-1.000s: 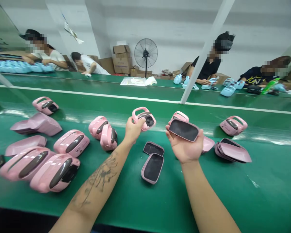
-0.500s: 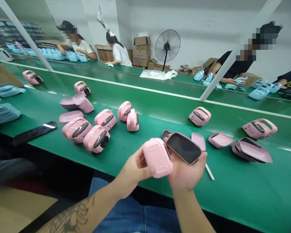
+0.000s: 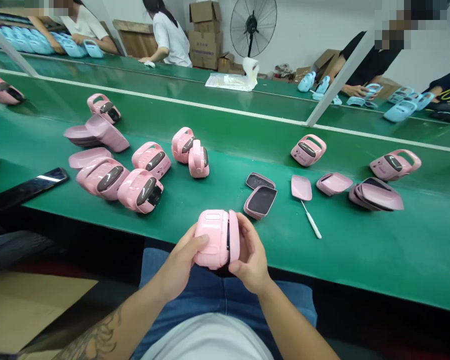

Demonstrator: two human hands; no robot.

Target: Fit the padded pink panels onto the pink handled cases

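Observation:
My left hand grips a pink plastic housing with rounded corners, thumb on its upper face. With fingers and thumb, my right hand holds a pink cover panel against the housing's right side. A dark gap shows between panel and housing. Just beyond my hands lie a panel with a dark inner face and a similar one, partly overlapping. Right of them a pink panel rests by a thin white-handled tool.
Several pink handled devices stand at left on the green table. Stacked panels lie at right, a black phone at left. A slanted post rises from the divider. Across it, people handle blue parts.
The panel in my right hand has turned and come up against the housing's side. Both hands have moved left and closer to my body. The view has tilted down.

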